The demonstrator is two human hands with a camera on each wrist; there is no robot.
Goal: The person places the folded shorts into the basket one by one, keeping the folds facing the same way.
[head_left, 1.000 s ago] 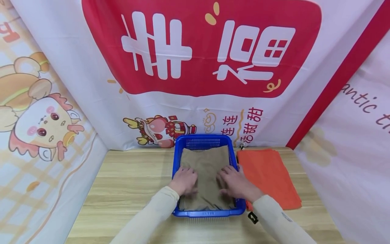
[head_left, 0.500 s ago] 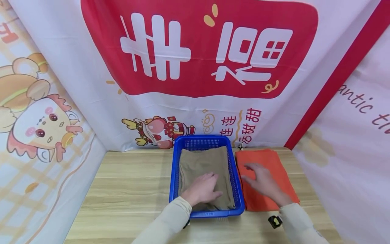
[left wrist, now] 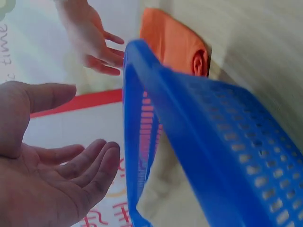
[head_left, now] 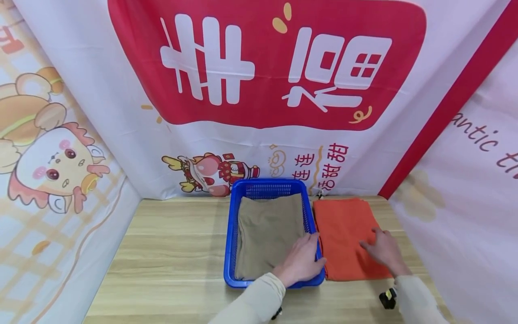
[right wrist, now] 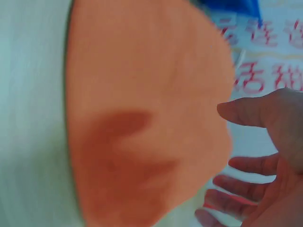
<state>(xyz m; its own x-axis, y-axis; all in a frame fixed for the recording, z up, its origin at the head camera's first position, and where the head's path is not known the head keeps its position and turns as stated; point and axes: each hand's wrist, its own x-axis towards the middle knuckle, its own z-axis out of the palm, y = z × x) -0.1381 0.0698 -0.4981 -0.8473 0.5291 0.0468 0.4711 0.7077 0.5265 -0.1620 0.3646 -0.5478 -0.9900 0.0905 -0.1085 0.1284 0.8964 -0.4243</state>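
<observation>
A folded brown cloth lies inside a blue plastic basket. Over the basket's right side hovers my left hand, its fingers relaxed and holding nothing; the left wrist view shows its palm apart from the blue rim. To the right of the basket, a folded orange cloth rests flat on the table. My right hand is above that cloth's right edge, fingers spread and gripping nothing. Its shadow falls on the orange fabric in the right wrist view, where the hand appears at the right.
The basket and orange cloth stand side by side on a wood-grain table. Behind them hangs a white and red printed curtain. Printed fabric walls close off the left and right sides.
Both hands have left the brown cloth and moved right. The left hand has crossed to the basket's right rim, and the right hand has passed over the orange cloth to its right edge.
</observation>
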